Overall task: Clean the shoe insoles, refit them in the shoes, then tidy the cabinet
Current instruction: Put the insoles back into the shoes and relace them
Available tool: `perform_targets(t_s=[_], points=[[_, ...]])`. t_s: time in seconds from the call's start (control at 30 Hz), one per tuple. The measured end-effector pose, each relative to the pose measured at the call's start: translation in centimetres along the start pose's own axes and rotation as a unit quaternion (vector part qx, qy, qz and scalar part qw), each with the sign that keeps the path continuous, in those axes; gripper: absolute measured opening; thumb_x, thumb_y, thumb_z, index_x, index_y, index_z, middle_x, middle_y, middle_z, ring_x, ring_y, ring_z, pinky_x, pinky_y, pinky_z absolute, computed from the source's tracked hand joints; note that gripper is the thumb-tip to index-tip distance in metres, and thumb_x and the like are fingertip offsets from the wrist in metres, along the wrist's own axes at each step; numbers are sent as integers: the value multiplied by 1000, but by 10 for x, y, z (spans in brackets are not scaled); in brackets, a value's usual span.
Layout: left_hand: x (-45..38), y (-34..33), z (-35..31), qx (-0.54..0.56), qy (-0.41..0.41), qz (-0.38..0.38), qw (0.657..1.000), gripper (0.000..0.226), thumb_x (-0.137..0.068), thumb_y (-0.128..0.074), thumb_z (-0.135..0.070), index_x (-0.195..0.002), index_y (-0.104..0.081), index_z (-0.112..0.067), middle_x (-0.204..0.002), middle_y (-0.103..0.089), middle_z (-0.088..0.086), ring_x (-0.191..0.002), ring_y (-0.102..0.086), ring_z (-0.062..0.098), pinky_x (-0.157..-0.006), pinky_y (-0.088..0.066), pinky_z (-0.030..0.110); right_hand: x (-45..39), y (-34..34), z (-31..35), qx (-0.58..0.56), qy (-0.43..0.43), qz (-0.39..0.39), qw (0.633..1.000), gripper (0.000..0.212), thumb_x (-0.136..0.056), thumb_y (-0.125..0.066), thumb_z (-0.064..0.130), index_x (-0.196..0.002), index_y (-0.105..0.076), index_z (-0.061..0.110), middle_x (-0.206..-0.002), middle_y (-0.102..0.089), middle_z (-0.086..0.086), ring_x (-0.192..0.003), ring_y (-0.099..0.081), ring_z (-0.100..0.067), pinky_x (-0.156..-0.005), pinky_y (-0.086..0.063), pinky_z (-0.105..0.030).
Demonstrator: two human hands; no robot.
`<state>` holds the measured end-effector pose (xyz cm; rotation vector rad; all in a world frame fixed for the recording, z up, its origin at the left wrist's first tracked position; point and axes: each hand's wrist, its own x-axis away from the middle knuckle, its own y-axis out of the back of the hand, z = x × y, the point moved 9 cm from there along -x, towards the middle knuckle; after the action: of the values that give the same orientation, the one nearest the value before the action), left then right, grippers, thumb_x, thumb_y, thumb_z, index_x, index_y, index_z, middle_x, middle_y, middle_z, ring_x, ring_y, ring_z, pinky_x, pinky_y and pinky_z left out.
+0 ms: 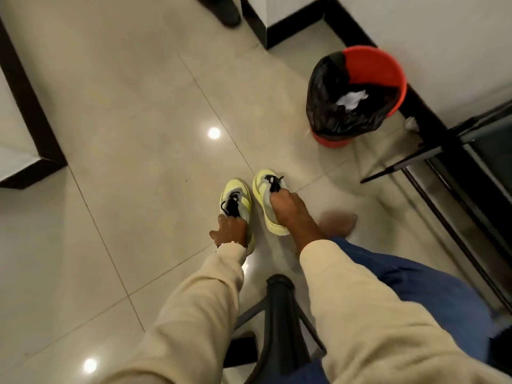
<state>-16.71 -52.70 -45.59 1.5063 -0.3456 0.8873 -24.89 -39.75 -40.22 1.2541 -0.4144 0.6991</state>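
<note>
Two yellow-green and grey sneakers with black laces stand side by side on the tiled floor. My left hand grips the left sneaker at its opening, fingers curled into it. My right hand grips the right sneaker at its collar, and that shoe is tilted with its pale sole edge showing. Both arms wear beige sleeves. No insole is in view.
A red bin lined with a black bag and holding white paper stands at the right by the wall. A black metal frame runs along the right. A black stool sits under my arms. My bare foot rests right of the shoes.
</note>
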Motion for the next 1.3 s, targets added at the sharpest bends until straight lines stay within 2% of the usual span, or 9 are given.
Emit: perform_targets(t_s=[0.07,0.17,0.23,0.33,0.43,0.67,0.8,1.03,1.3], points=[[18,20,0,33,-9,-13,999,32,-91,-50,-3,-123,-52,-7,-118,-54,12,-125,-33,32,-79,-44,46,21,20,8,10,7,1,1000,29,-94,-39,6,-120,-52,0,-122,-54,-21,-110,-53,-38,-85,-43,-41],[45,50,5,41,-20,-58,997,33,-92,-46,0,-125,-51,-2,-119,-56,16,-129,-32,38,-89,-48,44,54,52,22,45,29,-21,998,42,-94,-45,10,-134,-41,0,-136,-45,-21,-121,-48,-38,-98,-41,-41],[66,82,9,48,-23,-105,993,36,-94,-43,1,-130,-48,-1,-123,-55,18,-129,-31,40,-90,-48,44,80,85,33,70,51,-68,994,42,-92,-48,8,-133,-43,0,-135,-45,-20,-119,-51,-38,-97,-43,-39],[103,133,11,46,-40,-177,982,44,-94,-43,1,-138,-40,-3,-123,-54,19,-126,-33,40,-87,-48,46,126,129,43,77,70,-138,985,33,-88,-53,5,-120,-53,2,-126,-53,-18,-109,-57,-38,-89,-46,-41],[148,183,7,54,-62,-252,964,38,-93,-45,3,-131,-47,-2,-117,-55,17,-124,-34,40,-80,-48,45,176,166,42,68,80,-215,971,29,-83,-60,5,-111,-57,3,-118,-57,-16,-106,-58,-36,-84,-47,-40],[256,272,-40,79,-170,-392,900,27,-92,-49,0,-118,-54,-3,-116,-54,13,-122,-34,39,-65,-42,41,304,223,5,-15,46,-391,919,30,-76,-60,1,-105,-61,8,-109,-61,-9,-101,-59,-30,-79,-48,-38],[311,298,-88,95,-254,-447,853,27,-82,-61,2,-108,-57,-4,-114,-56,13,-118,-37,41,-63,-46,43,374,243,-44,-25,-3,-464,886,37,-77,-62,5,-113,-59,11,-112,-60,-6,-104,-57,-27,-83,-45,-34],[403,313,-205,83,-407,-468,780,31,-83,-60,1,-114,-59,-3,-114,-58,14,-109,-40,39,-68,-45,44,484,264,-137,-34,-131,-539,831,36,-79,-66,10,-114,-58,13,-114,-59,-5,-103,-58,-27,-82,-47,-36],[452,301,-323,33,-501,-428,752,35,-87,-61,-5,-121,-56,-10,-120,-57,8,-111,-41,32,-77,-50,40,536,263,-221,-51,-251,-545,798,30,-82,-66,14,-110,-57,11,-112,-59,-8,-101,-59,-30,-78,-47,-37]])
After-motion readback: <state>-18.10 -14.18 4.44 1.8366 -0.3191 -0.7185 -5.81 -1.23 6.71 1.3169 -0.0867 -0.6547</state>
